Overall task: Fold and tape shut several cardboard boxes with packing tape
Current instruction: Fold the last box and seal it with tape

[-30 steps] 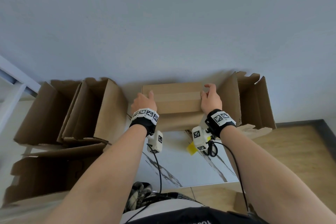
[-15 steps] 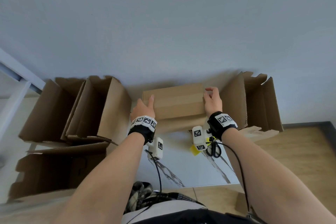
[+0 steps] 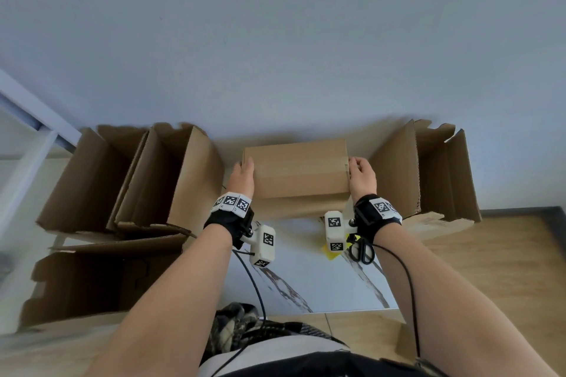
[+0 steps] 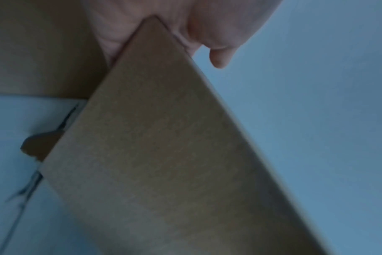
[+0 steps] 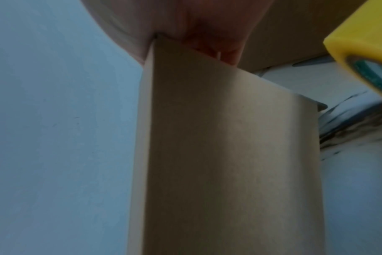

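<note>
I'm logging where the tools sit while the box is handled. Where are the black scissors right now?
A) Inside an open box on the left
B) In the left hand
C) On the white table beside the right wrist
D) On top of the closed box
C: the black scissors lie on the white table just beside the right wrist, while both hands hold the closed box.

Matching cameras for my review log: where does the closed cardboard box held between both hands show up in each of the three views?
Head: closed box centre, between left hand and right hand.
Left wrist: its brown face fills the middle, corner in the palm.
Right wrist: its upright edge runs down the centre, under the palm.
Shared landmark: marbled white table.
</note>
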`<state>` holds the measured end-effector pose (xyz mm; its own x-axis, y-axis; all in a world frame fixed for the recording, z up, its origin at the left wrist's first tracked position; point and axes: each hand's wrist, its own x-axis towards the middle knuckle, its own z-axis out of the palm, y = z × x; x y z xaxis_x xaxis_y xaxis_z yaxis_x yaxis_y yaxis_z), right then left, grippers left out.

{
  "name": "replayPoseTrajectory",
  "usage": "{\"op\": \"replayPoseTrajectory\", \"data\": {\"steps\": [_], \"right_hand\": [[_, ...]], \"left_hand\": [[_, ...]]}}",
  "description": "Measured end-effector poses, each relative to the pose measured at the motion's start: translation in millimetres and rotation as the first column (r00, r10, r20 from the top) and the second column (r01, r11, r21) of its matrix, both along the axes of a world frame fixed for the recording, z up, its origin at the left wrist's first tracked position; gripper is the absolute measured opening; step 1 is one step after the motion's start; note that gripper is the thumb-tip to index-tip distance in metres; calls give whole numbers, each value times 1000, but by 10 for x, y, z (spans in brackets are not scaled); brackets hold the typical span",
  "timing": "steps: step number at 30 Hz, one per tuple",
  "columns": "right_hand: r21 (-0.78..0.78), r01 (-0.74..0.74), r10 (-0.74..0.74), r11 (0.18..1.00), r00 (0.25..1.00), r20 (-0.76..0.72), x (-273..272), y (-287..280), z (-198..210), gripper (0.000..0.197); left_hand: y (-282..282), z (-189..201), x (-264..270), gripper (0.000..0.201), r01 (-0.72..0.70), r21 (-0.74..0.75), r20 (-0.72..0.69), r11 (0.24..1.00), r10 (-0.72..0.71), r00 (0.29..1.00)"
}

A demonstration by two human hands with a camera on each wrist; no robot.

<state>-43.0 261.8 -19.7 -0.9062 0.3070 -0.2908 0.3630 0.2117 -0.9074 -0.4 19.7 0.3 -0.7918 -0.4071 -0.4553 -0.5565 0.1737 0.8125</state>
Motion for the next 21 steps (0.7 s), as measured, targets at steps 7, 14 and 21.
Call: {"op": "replayPoseTrajectory", "data": {"steps": [7, 14, 21], "right_hand": [[-138, -35, 36, 990, 999, 7, 82, -80, 115, 55], [-92, -74, 63, 993, 991, -118, 187, -125, 51, 49], [-92, -87, 73, 992, 986, -147, 236, -147, 145, 29]], "left_hand": [[-129, -7, -53, 66, -210, 365, -8, 907, 228, 974], [-158, -120, 99, 23, -400, 469, -159, 788, 520, 839], [-85, -89, 223, 32, -278, 405, -272, 871, 405, 873]]}}
